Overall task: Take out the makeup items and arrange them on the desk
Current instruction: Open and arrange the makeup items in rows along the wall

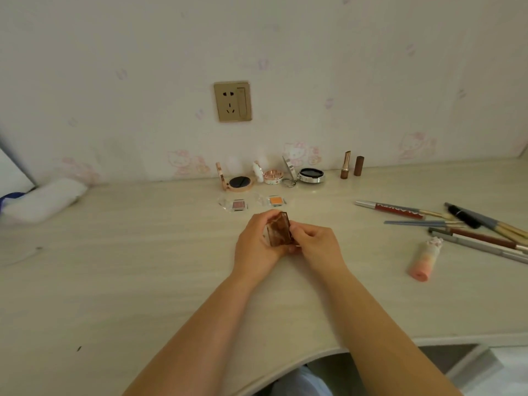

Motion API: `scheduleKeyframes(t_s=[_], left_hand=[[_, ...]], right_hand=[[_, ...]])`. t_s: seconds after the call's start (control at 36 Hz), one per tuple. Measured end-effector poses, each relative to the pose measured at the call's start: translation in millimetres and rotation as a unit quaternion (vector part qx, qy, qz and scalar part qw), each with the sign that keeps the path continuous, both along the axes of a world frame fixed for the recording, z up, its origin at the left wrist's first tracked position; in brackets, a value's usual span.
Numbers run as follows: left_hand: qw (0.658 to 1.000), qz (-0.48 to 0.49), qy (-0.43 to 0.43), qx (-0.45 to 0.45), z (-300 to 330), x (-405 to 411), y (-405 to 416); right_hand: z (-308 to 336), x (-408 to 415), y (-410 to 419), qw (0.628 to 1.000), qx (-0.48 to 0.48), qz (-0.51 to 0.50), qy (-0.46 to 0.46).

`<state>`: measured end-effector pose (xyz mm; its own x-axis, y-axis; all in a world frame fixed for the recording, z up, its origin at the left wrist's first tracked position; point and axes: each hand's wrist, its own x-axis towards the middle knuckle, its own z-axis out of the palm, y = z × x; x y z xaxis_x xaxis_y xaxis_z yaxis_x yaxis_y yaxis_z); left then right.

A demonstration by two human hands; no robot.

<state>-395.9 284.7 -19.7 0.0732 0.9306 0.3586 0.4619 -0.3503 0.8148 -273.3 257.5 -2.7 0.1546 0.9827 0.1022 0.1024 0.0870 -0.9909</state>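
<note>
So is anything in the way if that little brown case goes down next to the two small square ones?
Nothing visible. Both hands hold the brown case just in front of the pink pan and the orange pan. The desk right of the orange pan is bare until the pencils farther right.

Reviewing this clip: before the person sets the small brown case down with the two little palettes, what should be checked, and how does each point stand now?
1. Brown case gripped by both left hand and right hand: ok.
2. Case lid state: it looks partly open; cannot tell for sure.
3. Bare desk to the right of the orange palette: ok.
4. Pink palette and orange palette lie flat, apart: ok.
5. Three open compacts stand behind the row, out of the way: ok.
6. Pencils and brushes lie far right, clear of the path: ok.
</note>
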Motion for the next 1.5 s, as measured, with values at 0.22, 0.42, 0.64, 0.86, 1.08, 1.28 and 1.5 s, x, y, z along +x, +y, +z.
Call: scheduleKeyframes(t_s=[0.22,0.42,0.64,0.86,1.08,1.28,1.5], left_hand=[[1.0,-0.015,-0.016,-0.01,1.9,-1.8,-2.3],[0.98,-0.053,-0.167,-0.089,7.2,-8.9,-3.1],[0.957,-0.083,-0.248,-0.127,5.2,-14.5,-1.0],[0.945,-0.095,-0.278,-0.146,5.9,-18.6,3.3],[0.975,-0.096,-0.143,-0.143,7.9,-8.2,12.1],[0.982,-0.097,-0.06,-0.15,9.0,31.1,24.4],[0.989,-0.07,0.022,-0.131,8.6,59.4,44.4]], right_hand=[[1.5,5.3,0.0,1.0,-0.007,-0.009,-0.004],[-5.1,12.8,6.5,0.993,-0.046,-0.006,0.105],[-12.0,11.9,12.9,0.985,-0.019,-0.053,0.163],[-10.3,11.7,22.7,0.996,-0.041,-0.07,-0.039],[-0.9,42.4,11.7,0.979,-0.035,0.006,-0.203],[-6.1,74.2,12.5,0.937,-0.036,-0.049,-0.345],[-14.8,77.3,30.3,0.903,-0.085,-0.123,-0.404]])
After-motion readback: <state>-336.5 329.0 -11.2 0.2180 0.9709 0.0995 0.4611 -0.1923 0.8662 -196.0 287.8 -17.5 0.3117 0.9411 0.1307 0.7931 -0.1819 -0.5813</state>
